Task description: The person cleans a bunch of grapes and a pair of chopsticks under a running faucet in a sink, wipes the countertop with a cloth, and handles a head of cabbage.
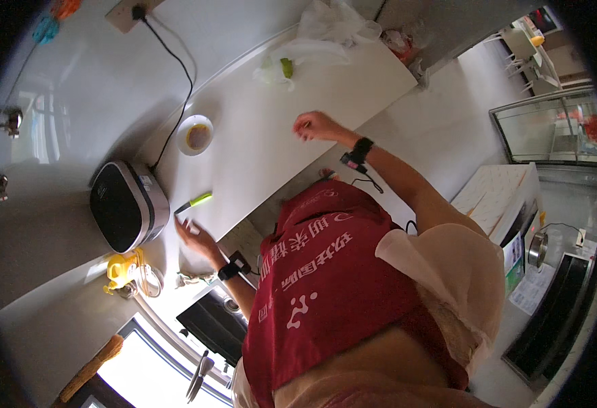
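My left hand (196,239) is over the left end of the white counter (261,153), its fingers apart and nothing in them. Close by its fingertips lies a knife (202,199) with a bright green handle, the dark blade pointing toward the hand. Above the counter's near edge, my right hand (317,127) has its fingers curled in; whether they hold anything is hidden. Farther back stands a white bowl (183,129) with something yellow-brown in its bottom. A green piece (286,67), perhaps a vegetable, rests on a thin clear plastic bag (269,73) at the far side.
A dark-topped appliance (123,207) stands against the wall at the left, a black cord (184,71) running near it up to a socket. Beyond it is a yellow bottle (122,270). Crumpled plastic bags (332,26) lie at the counter's far end. A white cabinet (492,194) stands at right.
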`<state>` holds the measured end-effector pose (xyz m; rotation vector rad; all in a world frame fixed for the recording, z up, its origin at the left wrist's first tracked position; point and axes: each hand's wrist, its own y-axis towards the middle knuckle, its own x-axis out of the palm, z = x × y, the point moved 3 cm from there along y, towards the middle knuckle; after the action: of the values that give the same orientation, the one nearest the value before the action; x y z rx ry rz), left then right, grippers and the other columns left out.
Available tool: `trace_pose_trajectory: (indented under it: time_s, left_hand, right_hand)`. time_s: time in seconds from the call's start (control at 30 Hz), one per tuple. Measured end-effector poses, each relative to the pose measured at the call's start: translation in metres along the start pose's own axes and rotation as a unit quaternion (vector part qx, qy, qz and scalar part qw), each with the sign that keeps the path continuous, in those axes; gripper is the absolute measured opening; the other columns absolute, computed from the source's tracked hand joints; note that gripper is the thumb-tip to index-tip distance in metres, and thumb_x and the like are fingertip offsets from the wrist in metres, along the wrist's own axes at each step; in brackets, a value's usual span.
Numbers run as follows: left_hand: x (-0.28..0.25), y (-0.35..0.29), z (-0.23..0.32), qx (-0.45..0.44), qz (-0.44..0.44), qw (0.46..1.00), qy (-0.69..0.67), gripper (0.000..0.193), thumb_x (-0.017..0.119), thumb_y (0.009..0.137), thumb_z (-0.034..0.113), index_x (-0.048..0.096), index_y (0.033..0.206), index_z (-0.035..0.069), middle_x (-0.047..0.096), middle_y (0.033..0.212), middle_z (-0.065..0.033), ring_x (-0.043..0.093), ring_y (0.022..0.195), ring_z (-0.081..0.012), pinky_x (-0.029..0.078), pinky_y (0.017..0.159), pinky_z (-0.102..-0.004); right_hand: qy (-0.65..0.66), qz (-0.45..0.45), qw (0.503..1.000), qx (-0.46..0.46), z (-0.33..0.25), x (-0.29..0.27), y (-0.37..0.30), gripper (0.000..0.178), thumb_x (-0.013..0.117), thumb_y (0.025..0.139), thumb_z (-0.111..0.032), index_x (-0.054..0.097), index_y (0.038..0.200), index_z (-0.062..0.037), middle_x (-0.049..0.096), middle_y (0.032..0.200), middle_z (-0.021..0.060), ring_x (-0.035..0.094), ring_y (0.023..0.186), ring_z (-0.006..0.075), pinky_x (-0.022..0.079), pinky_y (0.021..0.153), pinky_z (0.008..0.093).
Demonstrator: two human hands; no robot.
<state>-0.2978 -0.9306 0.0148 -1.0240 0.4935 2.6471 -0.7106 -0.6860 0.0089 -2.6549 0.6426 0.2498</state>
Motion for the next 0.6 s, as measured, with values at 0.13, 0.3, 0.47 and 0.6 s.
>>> trace_pose_trajectory:
  time_s: [0.13, 0.3, 0.47, 0.6]
  left_hand:
    - [0.087, 0.032, 0.136, 0.063, -0.121, 0.983, -0.124, 0.083, 0.074, 0.081, -0.002, 0.034, 0.152, 0.011, 0.045, 0.149, -0.0129, 0.062, 0.102, -0.0246, 0.055, 0.082, -0.0378]
    - [0.225, 0.059, 0.303, 0.187, -0.263, 0.943, -0.077, 0.123, 0.089, 0.064, 0.008, 0.011, 0.159, 0.024, 0.025, 0.159, -0.0152, 0.064, 0.101, -0.0306, 0.056, 0.08, -0.0395]
    - [0.346, 0.149, 0.228, 0.099, -0.231, 0.861, -0.441, 0.054, 0.068, 0.092, 0.021, 0.038, 0.136, 0.008, 0.05, 0.135, -0.0127, 0.062, 0.104, -0.0236, 0.054, 0.084, -0.039]
    - [0.387, 0.132, 0.259, 0.049, -0.299, 0.948, -0.096, 0.029, 0.053, 0.101, 0.025, 0.05, 0.122, 0.005, 0.063, 0.112, -0.0113, 0.06, 0.106, -0.0194, 0.052, 0.086, -0.0361]
  right_hand:
    - [-0.113, 0.348, 0.93, -0.04, -0.012, -0.118, 0.012, 0.028, 0.068, 0.087, -0.018, 0.055, 0.105, -0.0009, 0.061, 0.107, 0.0152, 0.066, 0.092, 0.0248, 0.055, 0.082, 0.0379]
    - [-0.11, 0.309, 0.943, -0.054, 0.085, -0.195, 0.083, 0.046, 0.069, 0.086, -0.024, 0.049, 0.12, 0.001, 0.06, 0.127, 0.0215, 0.062, 0.111, 0.0332, 0.053, 0.09, 0.0438]
    - [-0.167, 0.029, 0.955, -0.245, -0.098, -0.058, 0.115, 0.019, 0.064, 0.081, -0.007, 0.06, 0.099, -0.0016, 0.065, 0.092, 0.0153, 0.061, 0.094, 0.0347, 0.05, 0.084, 0.0444]
    - [-0.169, 0.137, 0.918, -0.332, -0.056, -0.109, 0.098, 0.033, 0.058, 0.084, 0.001, 0.06, 0.116, -0.0025, 0.062, 0.116, 0.0156, 0.06, 0.106, 0.0339, 0.047, 0.095, 0.0446]
